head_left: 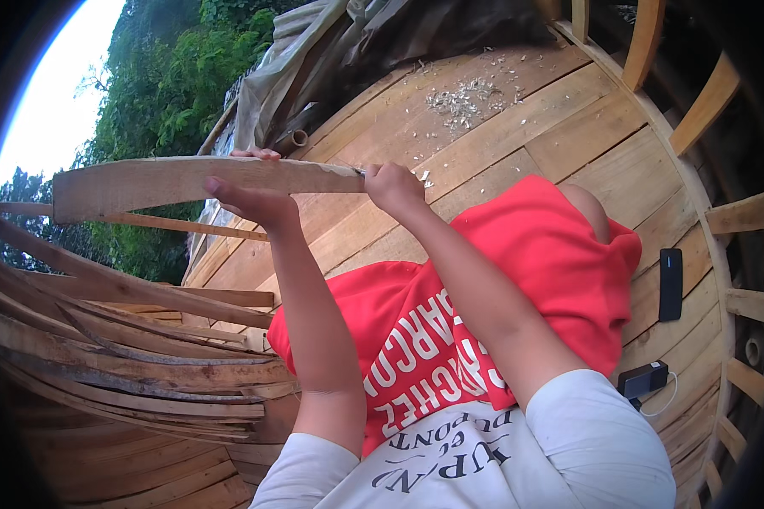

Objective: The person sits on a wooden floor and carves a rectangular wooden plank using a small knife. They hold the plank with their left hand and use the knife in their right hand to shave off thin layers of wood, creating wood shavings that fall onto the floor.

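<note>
A long, slightly curved wooden board point(144, 188) is held up in front of me at the upper left. My left hand point(263, 205) grips it near its middle, with fingertips showing over the top edge and the thumb on the near side. At the board's right end my right hand point(395, 188) is closed in a fist. A small dark bit shows between that fist and the wood; what the fist holds is mostly hidden. The board's upper edge looks paler and freshly cut near the right hand. A red cloth point(535, 271) with white lettering covers my legs.
Wood shavings point(467, 102) lie scattered on the plank floor point(586, 127). Several long boards point(144, 365) are stacked at the left. A black phone-like object point(671, 284) and a black box with a white cable point(643, 379) lie at the right, near curved wooden ribs point(705, 106).
</note>
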A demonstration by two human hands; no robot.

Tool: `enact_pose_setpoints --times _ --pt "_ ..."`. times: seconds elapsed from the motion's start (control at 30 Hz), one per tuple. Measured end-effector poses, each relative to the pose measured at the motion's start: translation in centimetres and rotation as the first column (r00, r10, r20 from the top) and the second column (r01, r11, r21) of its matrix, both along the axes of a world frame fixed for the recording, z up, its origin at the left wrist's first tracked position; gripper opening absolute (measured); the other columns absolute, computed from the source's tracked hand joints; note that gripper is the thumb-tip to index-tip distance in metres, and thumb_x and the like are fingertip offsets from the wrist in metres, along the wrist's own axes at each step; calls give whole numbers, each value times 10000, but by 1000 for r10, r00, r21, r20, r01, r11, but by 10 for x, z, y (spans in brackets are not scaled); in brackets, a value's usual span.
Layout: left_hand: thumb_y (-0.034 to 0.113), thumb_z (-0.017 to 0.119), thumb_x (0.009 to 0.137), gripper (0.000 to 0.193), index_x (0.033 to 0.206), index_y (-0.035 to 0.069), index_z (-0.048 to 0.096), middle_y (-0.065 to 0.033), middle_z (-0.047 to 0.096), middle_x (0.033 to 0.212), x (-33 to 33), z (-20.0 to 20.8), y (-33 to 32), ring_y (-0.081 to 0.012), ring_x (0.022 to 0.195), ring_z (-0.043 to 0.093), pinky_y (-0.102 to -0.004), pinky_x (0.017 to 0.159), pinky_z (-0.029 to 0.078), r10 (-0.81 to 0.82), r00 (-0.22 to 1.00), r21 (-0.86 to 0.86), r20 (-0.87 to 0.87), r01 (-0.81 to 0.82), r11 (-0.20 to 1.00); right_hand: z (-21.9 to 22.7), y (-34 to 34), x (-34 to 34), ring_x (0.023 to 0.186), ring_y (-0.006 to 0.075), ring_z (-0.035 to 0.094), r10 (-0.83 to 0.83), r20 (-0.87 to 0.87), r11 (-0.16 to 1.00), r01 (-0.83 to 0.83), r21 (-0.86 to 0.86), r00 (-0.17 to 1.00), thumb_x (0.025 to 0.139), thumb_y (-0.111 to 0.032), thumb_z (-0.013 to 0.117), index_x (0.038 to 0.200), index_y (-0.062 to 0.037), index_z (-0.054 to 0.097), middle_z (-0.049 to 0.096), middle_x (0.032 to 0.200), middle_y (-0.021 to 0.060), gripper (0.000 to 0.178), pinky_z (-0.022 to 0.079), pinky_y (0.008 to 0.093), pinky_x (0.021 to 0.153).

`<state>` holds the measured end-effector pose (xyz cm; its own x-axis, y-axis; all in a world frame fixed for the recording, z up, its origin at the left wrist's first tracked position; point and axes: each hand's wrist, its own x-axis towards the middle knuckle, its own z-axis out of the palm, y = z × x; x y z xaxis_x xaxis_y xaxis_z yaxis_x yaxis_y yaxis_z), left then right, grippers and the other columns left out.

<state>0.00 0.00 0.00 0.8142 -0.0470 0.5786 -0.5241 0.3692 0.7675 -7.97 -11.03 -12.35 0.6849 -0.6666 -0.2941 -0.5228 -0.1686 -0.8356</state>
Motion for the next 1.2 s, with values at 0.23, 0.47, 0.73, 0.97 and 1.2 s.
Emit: enact_pose_setpoints --times 0.23,0.47,0.73,0.97,1.2 --pt "738 374 920 726 956 17 449 -104 507 722 -1 4 4 -207 634 564 -362 637 524 -57 998 -40 -12 56 998 29 5 -4 1031 434 653 27 54 999 -29 42 998 941 -392 357 1007 13 716 683 1048 278 545 498 503 931" --pt "730 378 925 702 938 31 445 -95 510 717 -1 8 4 -208 647 573 -366 649 518 41 999 -23 -20 -41 999 -1 7 3 1041 386 669 75 -68 996 -77 -33 995 953 -403 368 1019 -18 726 698 1073 229 530 523 471 913" --pt "758 330 916 731 885 39 462 -91 502 704 5 -1 18 -213 651 560 -366 657 504 -53 996 -55 -70 49 997 38 12 5 942 461 662 7 166 998 3 -64 986 943 -367 359 896 41 712 686 930 290 541 524 519 863" --pt "737 321 929 714 895 38 462 -93 490 678 3 2 32 -218 632 560 -358 654 505 119 992 15 -36 -119 993 -26 24 22 931 422 680 172 7 954 -165 -249 985 939 -355 401 937 -44 739 708 966 226 459 545 504 815" --pt "866 328 825 824 900 58 471 -101 517 665 8 -8 44 -218 639 554 -344 652 482 -20 1000 -14 -7 19 1000 -55 -38 11 946 358 701 127 -268 937 -204 -283 955 1000 -392 404 993 -71 744 719 1033 182 468 548 496 823"
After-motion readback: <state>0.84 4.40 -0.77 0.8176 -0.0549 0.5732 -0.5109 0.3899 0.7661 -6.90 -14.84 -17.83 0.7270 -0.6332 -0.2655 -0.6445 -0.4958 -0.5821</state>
